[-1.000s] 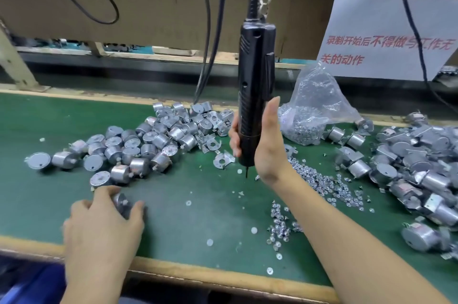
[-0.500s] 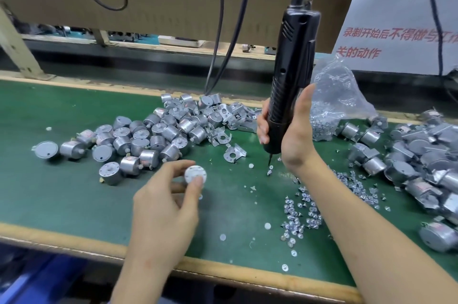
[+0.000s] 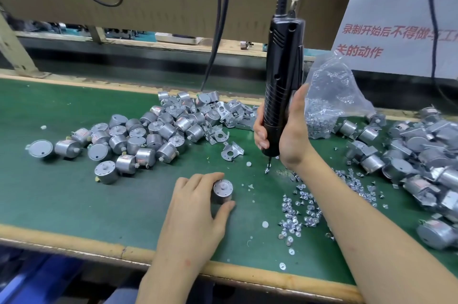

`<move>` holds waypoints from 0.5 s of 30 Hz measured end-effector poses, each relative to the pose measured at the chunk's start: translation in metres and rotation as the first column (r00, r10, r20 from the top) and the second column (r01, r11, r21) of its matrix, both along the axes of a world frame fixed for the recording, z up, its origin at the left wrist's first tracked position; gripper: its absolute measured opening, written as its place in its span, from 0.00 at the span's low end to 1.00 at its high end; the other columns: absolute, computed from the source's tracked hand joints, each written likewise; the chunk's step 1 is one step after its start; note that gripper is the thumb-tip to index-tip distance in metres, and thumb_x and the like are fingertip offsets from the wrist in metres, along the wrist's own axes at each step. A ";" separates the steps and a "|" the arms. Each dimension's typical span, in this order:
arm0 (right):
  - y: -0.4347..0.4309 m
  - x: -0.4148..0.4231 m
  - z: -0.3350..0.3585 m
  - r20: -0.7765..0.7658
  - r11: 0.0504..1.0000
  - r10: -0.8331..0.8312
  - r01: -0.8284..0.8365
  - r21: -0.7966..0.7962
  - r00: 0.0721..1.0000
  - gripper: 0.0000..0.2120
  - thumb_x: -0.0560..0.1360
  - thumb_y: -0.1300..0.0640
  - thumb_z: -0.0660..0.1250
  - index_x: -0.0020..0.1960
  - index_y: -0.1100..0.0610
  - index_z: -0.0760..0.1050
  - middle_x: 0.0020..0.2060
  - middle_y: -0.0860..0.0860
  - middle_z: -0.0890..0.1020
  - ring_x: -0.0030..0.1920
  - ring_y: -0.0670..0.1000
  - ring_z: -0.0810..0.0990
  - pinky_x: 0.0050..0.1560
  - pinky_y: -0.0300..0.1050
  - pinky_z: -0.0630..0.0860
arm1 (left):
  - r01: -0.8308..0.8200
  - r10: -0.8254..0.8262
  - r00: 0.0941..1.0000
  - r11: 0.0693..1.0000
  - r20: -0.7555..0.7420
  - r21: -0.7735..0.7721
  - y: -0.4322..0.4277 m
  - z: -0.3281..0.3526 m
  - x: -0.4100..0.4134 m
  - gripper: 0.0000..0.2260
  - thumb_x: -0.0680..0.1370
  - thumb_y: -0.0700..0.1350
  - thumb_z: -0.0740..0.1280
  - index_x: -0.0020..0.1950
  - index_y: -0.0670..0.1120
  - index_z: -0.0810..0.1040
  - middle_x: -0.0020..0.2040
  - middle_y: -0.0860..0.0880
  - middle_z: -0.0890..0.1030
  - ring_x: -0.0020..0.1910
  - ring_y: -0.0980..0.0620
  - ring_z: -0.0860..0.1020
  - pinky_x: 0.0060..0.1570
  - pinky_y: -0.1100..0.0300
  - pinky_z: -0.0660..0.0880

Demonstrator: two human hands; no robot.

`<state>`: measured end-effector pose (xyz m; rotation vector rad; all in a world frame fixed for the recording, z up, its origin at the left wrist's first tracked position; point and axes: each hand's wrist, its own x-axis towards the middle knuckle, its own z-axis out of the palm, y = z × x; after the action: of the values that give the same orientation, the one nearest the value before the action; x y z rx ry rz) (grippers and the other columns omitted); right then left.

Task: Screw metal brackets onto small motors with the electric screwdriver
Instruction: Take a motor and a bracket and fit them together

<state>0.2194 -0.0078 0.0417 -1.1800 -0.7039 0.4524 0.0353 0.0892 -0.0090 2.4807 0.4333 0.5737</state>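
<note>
A: Where's the motor (image 3: 222, 191)?
B: Upright on tabletop (image 3: 74, 199), pinched by left grip (image 3: 195, 212), nr front edge; open mat to its left.
A: Right grip (image 3: 290, 140)?
B: Curled round screwdriver (image 3: 282, 68); bracket (image 3: 231, 152), screws (image 3: 301, 207) nearby.

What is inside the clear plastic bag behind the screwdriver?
The plastic bag holds a heap of small shiny metal pieces, too small to identify. The right hand, gripping the electric screwdriver, covers the bag's lower left edge.
</note>
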 end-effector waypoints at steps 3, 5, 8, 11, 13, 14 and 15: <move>0.000 -0.001 -0.001 -0.005 1.000 0.013 -0.013 -0.003 1.000 0.41 0.60 0.15 0.55 0.37 0.56 0.71 0.25 0.51 0.70 0.23 0.51 0.66 0.28 0.41 0.65 | -0.012 0.012 1.000 1.000 0.003 0.002 0.000 -0.001 0.001 0.19 0.72 0.50 0.76 0.61 0.52 0.78 0.50 0.59 0.76 0.51 0.54 0.70 0.49 0.68 0.61; 0.000 -0.001 -0.002 -0.005 1.000 0.015 -0.015 -0.001 1.000 0.41 0.60 0.15 0.54 0.36 0.56 0.71 0.25 0.51 0.70 0.23 0.51 0.66 0.28 0.42 0.65 | -0.023 0.023 1.000 1.000 0.008 -0.002 0.000 -0.002 0.002 0.18 0.71 0.52 0.76 0.59 0.52 0.78 0.50 0.59 0.76 0.51 0.54 0.70 0.50 0.68 0.61; 0.002 -0.002 -0.003 -0.005 1.000 0.019 -0.019 0.000 1.000 0.41 0.59 0.15 0.55 0.35 0.55 0.72 0.25 0.51 0.70 0.22 0.51 0.66 0.27 0.42 0.65 | -0.037 0.037 0.999 0.999 0.018 0.003 0.000 -0.004 0.003 0.18 0.71 0.53 0.76 0.58 0.52 0.78 0.49 0.59 0.76 0.51 0.54 0.69 0.49 0.67 0.61; 0.003 -0.003 -0.004 -0.004 1.000 0.023 -0.023 -0.013 1.000 0.41 0.59 0.14 0.56 0.34 0.54 0.72 0.25 0.51 0.70 0.22 0.51 0.66 0.27 0.41 0.65 | -0.049 0.049 0.998 0.999 0.027 0.001 0.000 -0.005 0.003 0.17 0.70 0.54 0.76 0.56 0.53 0.78 0.48 0.59 0.76 0.50 0.54 0.69 0.49 0.67 0.62; 0.003 -0.004 -0.005 -0.006 1.000 0.024 -0.024 -0.012 1.000 0.41 0.60 0.15 0.55 0.34 0.54 0.72 0.25 0.52 0.70 0.23 0.51 0.66 0.27 0.40 0.66 | -0.048 0.048 0.998 0.999 0.033 -0.004 0.000 -0.005 0.003 0.17 0.70 0.54 0.76 0.55 0.53 0.77 0.47 0.60 0.76 0.50 0.54 0.69 0.48 0.67 0.62; 0.003 -0.004 -0.005 -0.008 1.000 0.025 -0.026 -0.010 1.000 0.41 0.60 0.15 0.55 0.34 0.55 0.72 0.25 0.52 0.70 0.23 0.51 0.66 0.27 0.40 0.66 | -0.048 0.048 0.998 0.999 0.036 -0.006 0.000 -0.006 0.003 0.17 0.70 0.55 0.76 0.55 0.53 0.77 0.47 0.60 0.76 0.50 0.54 0.69 0.48 0.66 0.63; 0.003 -0.003 -0.006 -0.011 1.000 0.027 -0.028 -0.007 1.000 0.41 0.60 0.15 0.55 0.34 0.55 0.72 0.25 0.52 0.70 0.23 0.51 0.66 0.27 0.40 0.66 | -0.049 0.049 0.998 0.999 0.038 -0.008 0.000 -0.006 0.003 0.17 0.70 0.55 0.76 0.55 0.53 0.78 0.47 0.60 0.76 0.50 0.55 0.70 0.48 0.66 0.63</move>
<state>0.2159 -0.0051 0.0361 -1.1746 -0.7102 0.4844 0.0385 0.0896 -0.0148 2.4539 0.4811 0.6370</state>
